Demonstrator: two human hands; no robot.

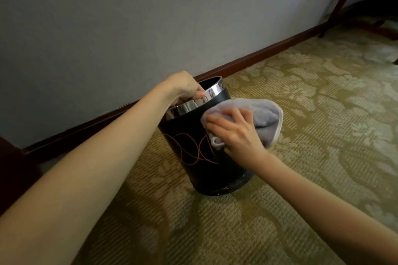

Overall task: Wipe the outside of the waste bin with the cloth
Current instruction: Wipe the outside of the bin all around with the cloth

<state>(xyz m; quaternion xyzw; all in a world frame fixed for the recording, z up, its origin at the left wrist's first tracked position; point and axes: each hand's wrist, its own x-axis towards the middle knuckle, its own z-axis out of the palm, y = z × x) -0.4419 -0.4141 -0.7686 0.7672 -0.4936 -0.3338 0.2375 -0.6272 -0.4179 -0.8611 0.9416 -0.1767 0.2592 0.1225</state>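
- The waste bin (pixel 200 157) is standing on the patterned carpet (pixel 301 114), close to the wall (pixel 107 17) and its dark wooden skirting board (pixel 258 56). It is leaning a little rather than sitting quite upright.
- The bin is black, with thin reddish looping lines running across its side and a shiny metal band (pixel 193 103) circling the top.
- The left hand (pixel 183 88) is reaching over from the left and gripping the bin at the rim; the fingers are curling over the metal band, with the thumb lying on the outside of it.
- The right hand (pixel 234 133) is holding a grey cloth (pixel 258 118) and pressing it against the upper right side of the bin, just below the metal band. The fingers are spreading over the cloth and bending into it, so the hand is closing on the fabric rather than lying flat.
- The cloth is bunching under the hand, with a rounded fold sticking out to the right, past the bin's edge, and a small corner showing below the fingers against the black side.
- Both forearms are bare and stretching in from the near side.
- Pale scuffs are showing around the bin's bottom edge (pixel 226 189).
- A dark slanting wooden leg (pixel 344 0) is standing in the far right corner, well apart from the bin.
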